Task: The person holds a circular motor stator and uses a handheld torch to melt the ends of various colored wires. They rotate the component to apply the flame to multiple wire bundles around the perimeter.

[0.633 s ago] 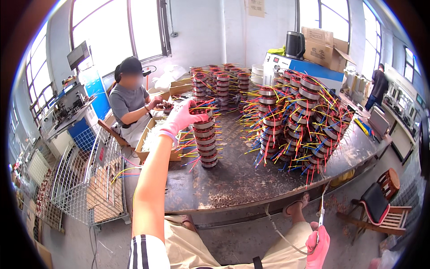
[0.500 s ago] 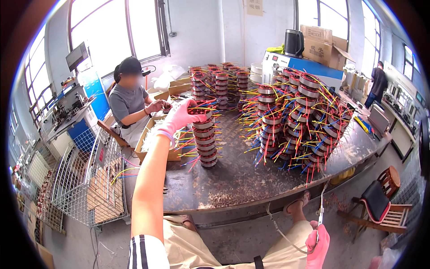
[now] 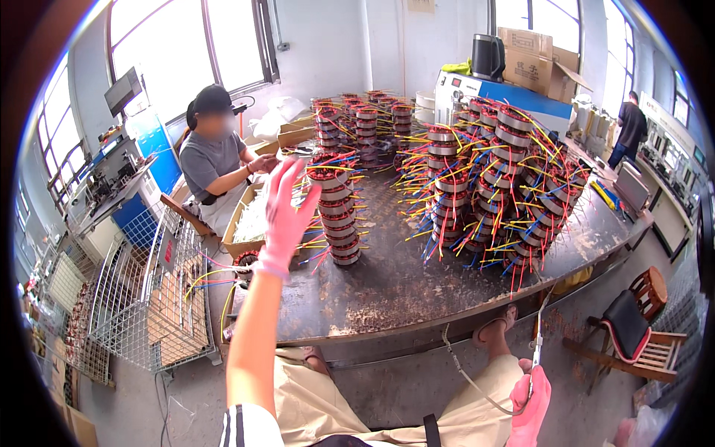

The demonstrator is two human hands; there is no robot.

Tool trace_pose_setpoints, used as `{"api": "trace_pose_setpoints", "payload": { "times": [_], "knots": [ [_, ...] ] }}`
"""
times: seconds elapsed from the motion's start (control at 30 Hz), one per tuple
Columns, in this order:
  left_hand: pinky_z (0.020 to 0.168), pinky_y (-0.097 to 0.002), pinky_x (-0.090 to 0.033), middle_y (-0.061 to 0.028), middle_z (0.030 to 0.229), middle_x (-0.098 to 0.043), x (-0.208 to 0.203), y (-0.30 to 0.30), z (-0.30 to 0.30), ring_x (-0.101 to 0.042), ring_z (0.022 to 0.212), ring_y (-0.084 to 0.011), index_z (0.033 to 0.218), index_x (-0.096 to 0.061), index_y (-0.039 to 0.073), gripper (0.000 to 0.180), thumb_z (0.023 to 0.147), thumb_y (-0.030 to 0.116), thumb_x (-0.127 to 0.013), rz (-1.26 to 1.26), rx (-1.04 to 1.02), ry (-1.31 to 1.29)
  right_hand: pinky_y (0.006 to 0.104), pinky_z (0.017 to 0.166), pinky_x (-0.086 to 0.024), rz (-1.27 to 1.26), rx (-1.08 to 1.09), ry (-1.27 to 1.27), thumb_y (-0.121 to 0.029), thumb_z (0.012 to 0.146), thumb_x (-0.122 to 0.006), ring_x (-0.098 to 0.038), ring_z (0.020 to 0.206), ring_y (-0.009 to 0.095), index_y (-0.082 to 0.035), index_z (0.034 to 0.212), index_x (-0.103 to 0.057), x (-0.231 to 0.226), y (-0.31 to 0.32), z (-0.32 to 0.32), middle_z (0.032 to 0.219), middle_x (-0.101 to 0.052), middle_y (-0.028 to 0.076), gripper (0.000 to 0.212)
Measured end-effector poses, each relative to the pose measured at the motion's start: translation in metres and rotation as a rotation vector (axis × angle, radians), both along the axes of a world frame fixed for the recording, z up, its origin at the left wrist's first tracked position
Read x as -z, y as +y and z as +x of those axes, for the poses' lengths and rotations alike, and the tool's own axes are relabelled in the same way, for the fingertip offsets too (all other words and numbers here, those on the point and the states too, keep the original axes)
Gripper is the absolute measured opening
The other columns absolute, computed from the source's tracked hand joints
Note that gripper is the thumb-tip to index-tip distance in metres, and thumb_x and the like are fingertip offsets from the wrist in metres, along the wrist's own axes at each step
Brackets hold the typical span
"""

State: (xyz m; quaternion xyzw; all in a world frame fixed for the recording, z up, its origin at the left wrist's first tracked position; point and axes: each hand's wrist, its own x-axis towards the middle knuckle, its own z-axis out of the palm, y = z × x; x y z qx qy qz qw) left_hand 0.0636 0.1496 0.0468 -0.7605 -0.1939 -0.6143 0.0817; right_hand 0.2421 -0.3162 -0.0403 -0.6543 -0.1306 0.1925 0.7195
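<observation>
Right, our left hand (image 3: 287, 212) in its pink glove is raised with fingers spread, empty, just short of the nearest stack of wound coils (image 3: 335, 205) on the dark worktable (image 3: 387, 290). That stack stands alone near the table's left end, probably so it's within arm's reach. Our right hand (image 3: 532, 398) sits low by the knee, closed around small scissors (image 3: 538, 331), blades up, likely parked there. Bigger coil stacks (image 3: 499, 179) crowd the right side. A seated person (image 3: 216, 160) works at cardboard boxes (image 3: 249, 220) beyond.

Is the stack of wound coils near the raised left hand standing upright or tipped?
Upright: the coil stack rises straight from the table.
</observation>
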Motion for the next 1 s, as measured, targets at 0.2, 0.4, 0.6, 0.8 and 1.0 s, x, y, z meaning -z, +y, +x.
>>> {"api": "trace_pose_setpoints", "payload": {
  "times": [0.2,0.4,0.6,0.8,1.0],
  "knots": [
    [0.075,-0.0285,-0.050,-0.0054,0.104,-0.061,0.180,-0.050,0.009,-0.057,0.085,-0.0115,0.134,-0.049,0.005,0.060,0.082,0.016,-0.076,-1.044,0.373,-0.311,0.0209,0.045,-0.019,0.036,-0.043,-0.088,-0.028,0.102,-0.035,-0.022,0.046,0.002,0.009,0.097,-0.055,0.006,-0.002,-0.001,0.052,-0.024,-0.007,0.042],
    [0.103,-0.0400,-0.041,-0.0232,0.139,-0.038,0.235,-0.003,0.056,-0.047,0.125,-0.0328,0.153,-0.017,0.010,0.098,0.077,0.021,-0.077,-1.058,0.046,-0.455,0.0205,0.043,-0.019,0.169,0.049,0.062,-0.028,0.102,-0.039,-0.022,0.044,0.002,0.010,0.098,-0.056,-0.016,-0.005,0.000,0.051,-0.025,-0.007,0.042],
    [0.111,-0.0448,-0.032,-0.0274,0.147,-0.026,0.217,-0.010,0.093,-0.035,0.134,-0.0403,0.154,-0.009,0.012,0.106,0.074,0.018,-0.077,-1.097,-0.056,-0.432,0.0210,0.041,-0.018,0.293,-0.008,0.032,-0.031,0.102,-0.044,-0.022,0.040,0.003,0.010,0.107,-0.055,-0.041,-0.028,0.049,0.049,-0.027,-0.008,0.042],
    [0.114,-0.0463,-0.026,-0.0307,0.149,-0.024,0.225,0.005,0.101,-0.025,0.139,-0.0430,0.154,-0.007,0.009,0.111,0.071,0.020,-0.080,-1.015,-0.202,-0.367,0.0226,0.040,-0.018,0.456,-0.036,0.211,-0.032,0.103,-0.045,-0.021,0.041,0.004,0.007,0.117,-0.052,-0.071,-0.033,0.149,0.050,-0.026,-0.007,0.042],
    [0.116,-0.0473,-0.021,-0.0260,0.151,-0.023,0.226,0.007,0.110,-0.025,0.140,-0.0393,0.152,-0.009,0.002,0.116,0.064,0.017,-0.083,-0.802,-0.117,-0.443,0.0208,0.040,-0.020,0.614,-0.141,0.059,-0.026,0.106,-0.035,-0.018,0.043,0.004,0.008,0.138,-0.037,-0.107,-0.023,0.244,0.056,-0.021,-0.005,0.046]
  ]
}}
